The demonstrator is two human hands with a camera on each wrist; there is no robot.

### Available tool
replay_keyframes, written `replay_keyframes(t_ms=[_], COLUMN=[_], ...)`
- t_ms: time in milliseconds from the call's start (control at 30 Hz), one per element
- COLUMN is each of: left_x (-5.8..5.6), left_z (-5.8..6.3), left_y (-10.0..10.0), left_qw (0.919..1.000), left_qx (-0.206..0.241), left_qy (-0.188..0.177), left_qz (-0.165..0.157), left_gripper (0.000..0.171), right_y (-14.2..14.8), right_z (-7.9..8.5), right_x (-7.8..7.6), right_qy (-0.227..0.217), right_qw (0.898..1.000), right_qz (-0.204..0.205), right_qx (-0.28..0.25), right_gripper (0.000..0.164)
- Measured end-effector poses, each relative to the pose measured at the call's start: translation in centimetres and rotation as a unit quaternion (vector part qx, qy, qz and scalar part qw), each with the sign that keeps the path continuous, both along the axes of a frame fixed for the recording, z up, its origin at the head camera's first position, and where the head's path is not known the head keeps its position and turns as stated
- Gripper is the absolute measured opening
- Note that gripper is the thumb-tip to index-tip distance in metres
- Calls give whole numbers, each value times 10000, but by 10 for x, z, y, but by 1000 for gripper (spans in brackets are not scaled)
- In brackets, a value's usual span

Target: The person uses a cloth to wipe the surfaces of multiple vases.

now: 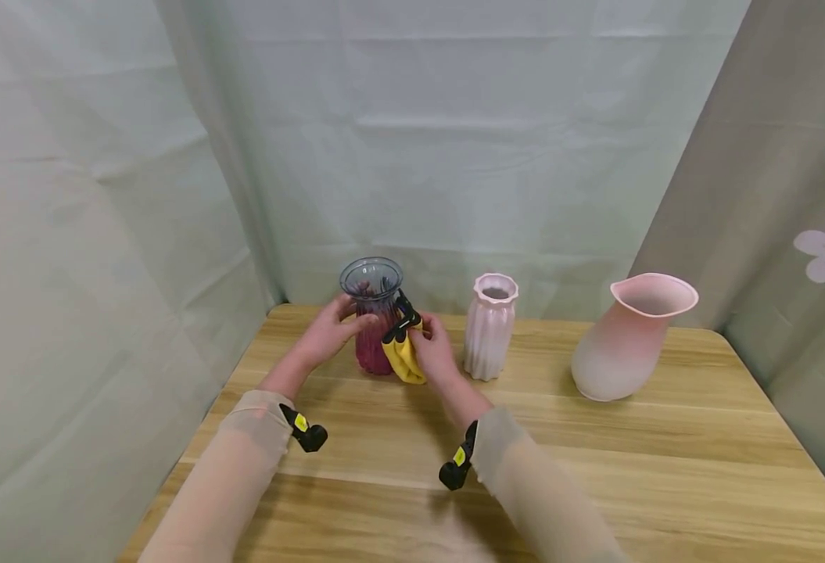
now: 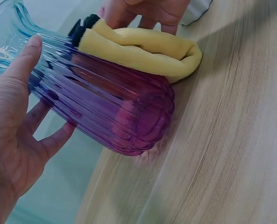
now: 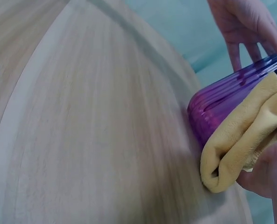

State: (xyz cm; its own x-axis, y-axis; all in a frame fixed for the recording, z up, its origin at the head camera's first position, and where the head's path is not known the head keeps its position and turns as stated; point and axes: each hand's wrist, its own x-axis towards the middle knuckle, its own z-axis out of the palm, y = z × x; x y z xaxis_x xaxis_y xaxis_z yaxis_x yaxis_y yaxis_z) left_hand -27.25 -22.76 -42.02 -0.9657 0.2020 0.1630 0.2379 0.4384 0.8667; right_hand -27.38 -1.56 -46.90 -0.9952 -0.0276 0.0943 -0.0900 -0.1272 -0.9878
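Observation:
A ribbed glass vase (image 1: 372, 349), blue-grey at the flared rim and magenta toward the base, stands near the table's back left edge. My left hand (image 1: 326, 335) holds it from the left just below the rim, thumb on the near side and fingers around the far side. On the vase's right side my right hand (image 1: 435, 349) grips a folded yellow cloth (image 1: 403, 363) with black edging. In the left wrist view the cloth (image 2: 143, 51) lies along the glass. Part of the right hand's fingers is hidden behind the cloth (image 3: 238, 133) in the right wrist view.
Close to the right hand stands a slim pink-and-white fluted vase (image 1: 489, 336). Farther right is a wider pink-to-white vase (image 1: 619, 356) with a wavy mouth. The wooden table (image 1: 665, 469) meets pale hanging cloth (image 1: 454, 156) behind its back edge.

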Motion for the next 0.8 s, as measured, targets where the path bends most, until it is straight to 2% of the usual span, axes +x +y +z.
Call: replay_keyframes(t_ms=[167, 367, 500, 600, 667, 800], left_x=[0, -2, -2, -2, -2, -3], left_z=[0, 0, 0, 0, 0, 0], left_y=[0, 0, -1, -1, 0, 1], left_qw=[10000, 9998, 9999, 10000, 10000, 10000], left_qx=[7, 135, 93, 8, -24, -41], left_qy=[-40, 101, 56, -21, -43, 16], left_qz=[36, -86, -27, 31, 39, -2], left_gripper=[68, 62, 65, 67, 68, 69], right_y=[-4, -8, -8, -5, -3, -2], right_z=[13, 44, 62, 69, 71, 73], right_x=[-1, -4, -6, -7, -7, -8], right_qy=[51, 313, 341, 342, 344, 302], right_qw=[9994, 9957, 9878, 9805, 9784, 9830], right_qz=[48, 151, 53, -2, 18, 108], right_qx=[-330, -857, -1517, -1936, -2037, -1810], right_gripper=[24, 24, 21, 21, 21, 25])
